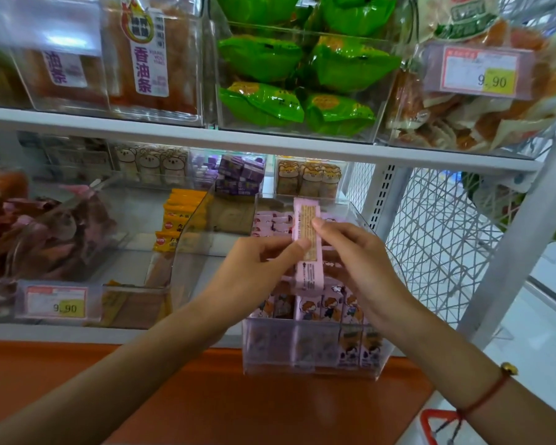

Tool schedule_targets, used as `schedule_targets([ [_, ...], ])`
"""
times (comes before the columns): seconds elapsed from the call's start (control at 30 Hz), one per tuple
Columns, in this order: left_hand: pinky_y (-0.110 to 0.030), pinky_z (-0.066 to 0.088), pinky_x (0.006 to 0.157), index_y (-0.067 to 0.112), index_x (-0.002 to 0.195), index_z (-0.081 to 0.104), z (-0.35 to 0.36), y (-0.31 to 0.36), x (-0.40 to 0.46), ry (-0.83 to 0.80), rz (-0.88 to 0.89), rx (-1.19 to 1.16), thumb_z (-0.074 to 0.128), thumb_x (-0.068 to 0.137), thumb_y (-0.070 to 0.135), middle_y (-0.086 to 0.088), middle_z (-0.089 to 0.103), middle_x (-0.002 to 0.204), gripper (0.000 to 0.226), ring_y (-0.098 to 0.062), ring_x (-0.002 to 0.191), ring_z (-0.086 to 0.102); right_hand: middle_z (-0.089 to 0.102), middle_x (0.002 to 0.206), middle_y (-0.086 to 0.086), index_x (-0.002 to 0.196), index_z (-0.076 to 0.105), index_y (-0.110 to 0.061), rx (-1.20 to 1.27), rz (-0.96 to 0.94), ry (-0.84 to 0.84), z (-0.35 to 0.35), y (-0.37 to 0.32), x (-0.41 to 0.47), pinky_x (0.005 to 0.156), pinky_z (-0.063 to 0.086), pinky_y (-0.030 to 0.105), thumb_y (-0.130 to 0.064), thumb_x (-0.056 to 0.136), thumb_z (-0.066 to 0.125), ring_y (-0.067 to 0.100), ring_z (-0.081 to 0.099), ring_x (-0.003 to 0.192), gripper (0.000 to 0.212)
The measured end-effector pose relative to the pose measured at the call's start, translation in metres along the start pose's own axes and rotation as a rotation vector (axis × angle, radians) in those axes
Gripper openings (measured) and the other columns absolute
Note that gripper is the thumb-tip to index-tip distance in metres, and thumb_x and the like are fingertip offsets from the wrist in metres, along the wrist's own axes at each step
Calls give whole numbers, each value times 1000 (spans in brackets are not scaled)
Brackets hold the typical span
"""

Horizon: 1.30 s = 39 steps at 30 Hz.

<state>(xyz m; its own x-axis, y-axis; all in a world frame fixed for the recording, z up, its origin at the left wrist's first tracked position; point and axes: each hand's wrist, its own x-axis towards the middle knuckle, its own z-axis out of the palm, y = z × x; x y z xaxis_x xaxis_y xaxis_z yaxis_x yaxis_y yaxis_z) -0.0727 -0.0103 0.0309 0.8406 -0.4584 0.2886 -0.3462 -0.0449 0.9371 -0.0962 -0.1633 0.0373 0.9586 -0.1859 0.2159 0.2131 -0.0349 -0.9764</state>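
A long pink snack packet (307, 220) with a printed label strip stands upright above a clear plastic bin (312, 364) on the lower shelf. My left hand (254, 268) pinches the packet's left edge with thumb and fingers. My right hand (353, 261) holds its right edge, the thumb tip resting on the label. The bin holds several more pink packets (331, 308) with cartoon figures, stood in rows below the held one.
A clear bin of orange packets (182, 216) sits to the left, and purple boxes (239, 175) lie behind. Green bags (302, 78) fill the bin on the upper shelf. A price tag (57, 303) hangs at lower left. A white wire rack (437, 239) stands at the right, an orange ledge (238, 406) below.
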Motion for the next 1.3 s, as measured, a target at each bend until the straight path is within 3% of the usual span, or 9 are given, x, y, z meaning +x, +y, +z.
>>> schedule_targets([
  [0.2, -7, 50, 69, 39, 106, 62, -4, -2, 3, 38, 122, 58, 61, 89, 23, 25, 70, 92, 23, 6, 86, 65, 69, 106, -2, 124, 55, -35, -38, -113, -81, 2, -2, 1, 79, 55, 26, -21, 94, 55, 8, 66, 98, 34],
  [0.37, -4, 44, 79, 40, 108, 57, -8, 2, -1, 167, 244, 137, 60, 74, 48, 32, 64, 102, 35, 11, 99, 59, 66, 116, -3, 112, 60, -31, 36, -236, -207, 2, -4, -2, 88, 52, 26, 1, 90, 55, 12, 62, 110, 39],
  [0.53, -4, 44, 80, 40, 114, 56, -7, -1, -2, 249, 224, 259, 62, 77, 47, 26, 64, 104, 38, 10, 99, 58, 64, 119, -7, 129, 52, -31, -46, -210, -153, 5, -8, -4, 90, 52, 28, -30, 84, 63, 8, 60, 112, 46],
  [0.67, -16, 46, 80, 42, 111, 57, -7, 0, -2, 353, 313, 469, 71, 77, 36, 22, 60, 105, 38, 1, 97, 57, 69, 99, -10, 107, 59, -35, -204, -211, 0, 12, -10, -10, 71, 56, 22, -61, 71, 61, 5, 67, 90, 44],
  [0.77, -16, 49, 79, 42, 113, 54, -4, 4, -3, 256, 313, 475, 68, 74, 48, 21, 56, 108, 42, 1, 99, 56, 72, 91, -2, 104, 64, -20, -140, -164, 73, 7, -10, -7, 63, 55, 20, -43, 82, 64, 9, 70, 80, 32],
  [0.87, -22, 52, 83, 36, 127, 49, -5, 8, -1, 152, 199, 413, 45, 72, 70, 23, 52, 115, 65, 3, 104, 55, 72, 101, 8, 116, 58, -10, 59, -59, 7, -2, -12, 0, 73, 55, 24, -20, 84, 66, 17, 71, 88, 34],
  [0.97, -15, 47, 84, 34, 135, 47, -10, 5, 1, 92, 174, 513, 49, 87, 53, 30, 54, 108, 51, 13, 100, 53, 73, 98, 5, 122, 51, -11, 160, -32, -45, -6, -10, 3, 81, 54, 28, -3, 84, 63, 18, 70, 91, 41],
  [1.17, -11, 39, 87, 32, 132, 50, -14, -2, 1, 132, 193, 555, 63, 88, 36, 21, 54, 120, 46, 6, 105, 51, 70, 110, -1, 118, 54, -18, 13, -127, -145, -6, -10, -4, 87, 54, 29, -2, 86, 60, 12, 65, 106, 36],
  [1.3, -9, 48, 80, 40, 111, 53, -12, 0, 0, 172, 188, 344, 66, 86, 28, 26, 62, 103, 30, 11, 97, 58, 59, 126, -13, 131, 44, -32, -219, -219, -192, -3, -8, -6, 101, 44, 25, -16, 83, 68, 1, 54, 117, 57],
])
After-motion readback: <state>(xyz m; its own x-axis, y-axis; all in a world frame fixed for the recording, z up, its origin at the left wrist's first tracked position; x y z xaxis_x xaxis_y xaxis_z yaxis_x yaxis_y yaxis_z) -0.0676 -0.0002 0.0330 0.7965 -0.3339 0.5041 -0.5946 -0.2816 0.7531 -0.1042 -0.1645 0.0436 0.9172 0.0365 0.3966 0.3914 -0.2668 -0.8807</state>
